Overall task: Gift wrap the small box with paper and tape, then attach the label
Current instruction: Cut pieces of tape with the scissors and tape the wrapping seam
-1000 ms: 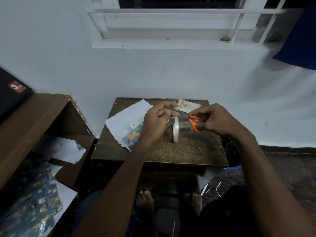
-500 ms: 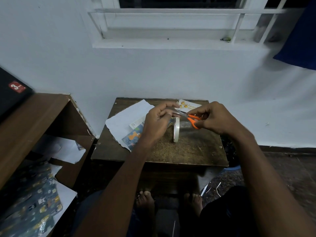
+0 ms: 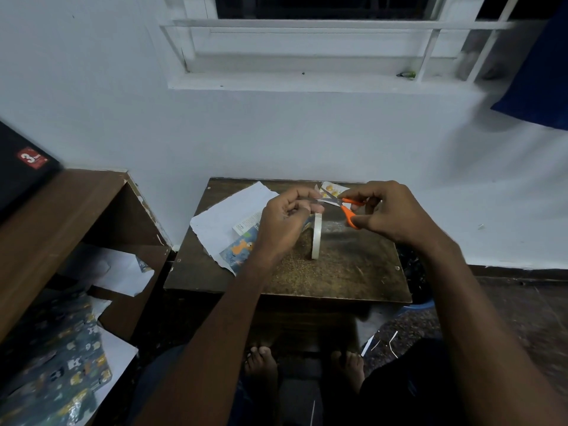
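My left hand (image 3: 284, 221) pinches the free end of a clear tape strip pulled up from the white tape roll (image 3: 317, 236), which stands on edge on the small brown table (image 3: 353, 272). My right hand (image 3: 390, 213) grips orange-handled scissors (image 3: 345, 207), blades open around the strip just right of my left fingertips. The wrapping paper (image 3: 227, 222), white side up with a blue cartoon print at its lower corner, lies at the table's left, partly under my left hand. A label sheet with yellow figures (image 3: 332, 188) lies at the far edge. The small box is hidden.
A brown shelf unit (image 3: 61, 216) stands to the left with a black box (image 3: 21, 167) on top, paper scraps (image 3: 120, 272) inside and patterned wrap (image 3: 58, 379) below. A white wall rises behind the table. My bare feet (image 3: 261, 364) rest under it.
My right hand has lifted the scissors up and left to the tape strip, and the blades now straddle it. My left hand holds the strip slightly higher.
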